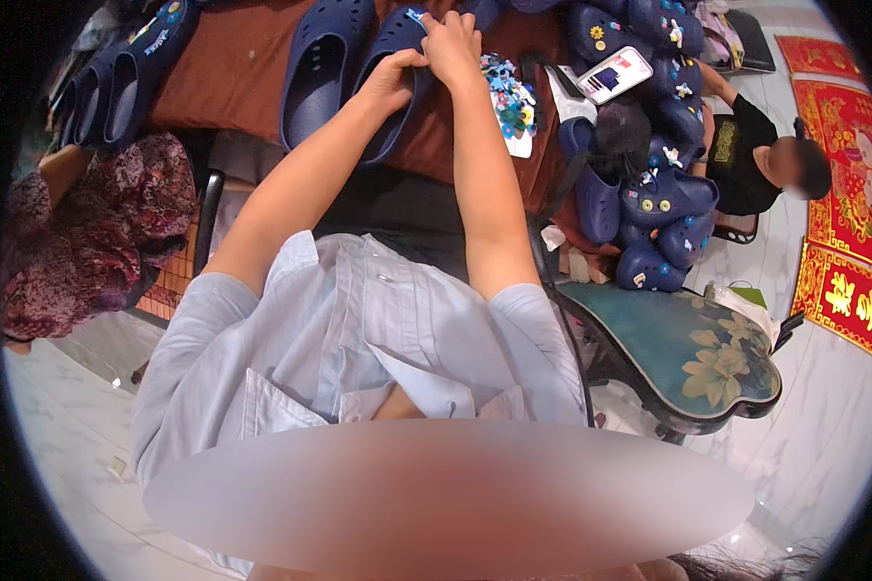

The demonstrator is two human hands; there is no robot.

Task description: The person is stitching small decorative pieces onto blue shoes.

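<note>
A navy foam clog (389,44) lies on the brown cloth with its toe away from me. My left hand (393,81) is curled at its opening, the thumb toward the right and the other fingers partly hidden by the shoe. Over the toe part, my right hand (451,46) is closed, fingertips against a small light-blue shoe charm (416,16). Left of this clog is another navy clog (326,58) with no charms showing. To the right of my right hand, many colourful loose charms (510,102) lie heaped on a white sheet.
A lit phone (615,76) rests among clogs on the right. Charm-decorated clogs (661,198) are piled there, beside a seated person in black (746,155). More clogs (131,87) stand far left, above a person's patterned clothing (116,232). A teal floral chair (683,349) is right of me.
</note>
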